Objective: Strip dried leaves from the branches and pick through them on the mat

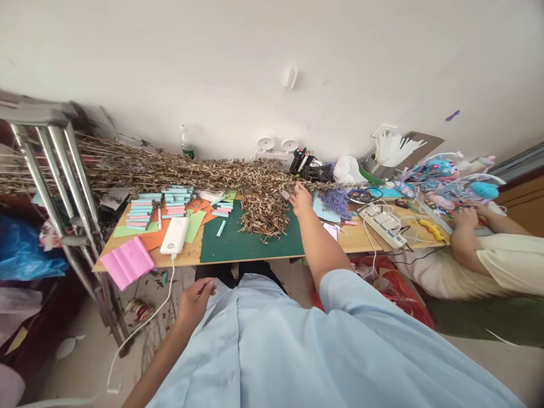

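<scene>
- Holding right hand [301, 199] at the dried stalks [191, 170] with fingers loosely bent; not showing whether gripping a sprig, cannot tell.
- Hanging left hand [198, 297] near the lap with fingers curled; not revealing any held item, cannot tell.
- Lying heaped on the green mat [225, 243], beside the right hand: dried leaves [263, 218].
- Possibly risking leaf scatter across the desk [352, 243] through dragging tangled stalks over the heap.
- Possibly risking a fall of the white device [174, 235] through snagging its hanging cable [161, 306].
- Passing behind crutches [63, 153] and out of view: left-side stalk ends.
</scene>
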Demonstrator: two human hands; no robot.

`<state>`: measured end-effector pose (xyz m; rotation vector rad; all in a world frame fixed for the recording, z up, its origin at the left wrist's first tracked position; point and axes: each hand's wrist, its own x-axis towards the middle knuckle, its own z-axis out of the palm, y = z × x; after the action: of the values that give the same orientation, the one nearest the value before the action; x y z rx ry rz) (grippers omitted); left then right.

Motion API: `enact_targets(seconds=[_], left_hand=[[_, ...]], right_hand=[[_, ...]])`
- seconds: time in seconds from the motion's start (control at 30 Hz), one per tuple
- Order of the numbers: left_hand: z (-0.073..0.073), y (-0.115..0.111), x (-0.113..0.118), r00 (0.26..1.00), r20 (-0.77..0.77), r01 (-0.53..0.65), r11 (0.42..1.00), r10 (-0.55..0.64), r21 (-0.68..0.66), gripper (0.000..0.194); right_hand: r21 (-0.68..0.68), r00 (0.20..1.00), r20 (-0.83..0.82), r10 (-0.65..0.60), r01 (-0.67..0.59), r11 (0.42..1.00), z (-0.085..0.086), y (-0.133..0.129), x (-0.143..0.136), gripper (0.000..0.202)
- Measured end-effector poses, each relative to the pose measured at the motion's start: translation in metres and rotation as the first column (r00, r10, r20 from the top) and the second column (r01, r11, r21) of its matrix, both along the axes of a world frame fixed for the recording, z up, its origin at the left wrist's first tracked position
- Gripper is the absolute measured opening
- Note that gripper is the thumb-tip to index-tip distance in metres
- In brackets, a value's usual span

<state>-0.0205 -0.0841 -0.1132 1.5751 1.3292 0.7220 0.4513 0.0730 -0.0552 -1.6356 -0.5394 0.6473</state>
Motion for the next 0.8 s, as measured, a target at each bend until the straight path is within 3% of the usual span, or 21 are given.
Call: enact_targets(seconds=[0.13,0.33,0.47,0.6,0.8], left_hand=[[-0.009,0.001,0.002,0.994,0.006,-0.111,0.99,0.112,-0.09,0.045],[-0.015,0.009,0.013,0.986,0.012,-0.162,0.973,0.166,-0.166,0.053],[-0.005,0.016,0.024,0.991,0.008,-0.129,0.98,0.132,-0.154,0.054],[0.003,0.025,0.03,0.996,-0.025,-0.094,0.986,0.091,-0.141,0.059],[0.016,0.029,0.035,0.996,-0.007,-0.084,0.991,0.084,-0.107,0.059]], right_hand=[[0.07,0.961,-0.275,-0.035,0.056,0.996,-0.005,0.02,0.018,0.057],[0.245,0.901,-0.432,-0.033,0.153,0.957,0.005,0.032,0.006,0.058],[0.382,0.917,-0.4,-0.009,0.176,0.907,0.03,0.038,-0.002,0.057],[0.466,0.944,-0.324,0.056,0.108,0.878,0.06,0.053,-0.003,0.058],[0.493,0.958,-0.257,0.13,0.014,0.87,0.085,0.095,0.016,0.055]])
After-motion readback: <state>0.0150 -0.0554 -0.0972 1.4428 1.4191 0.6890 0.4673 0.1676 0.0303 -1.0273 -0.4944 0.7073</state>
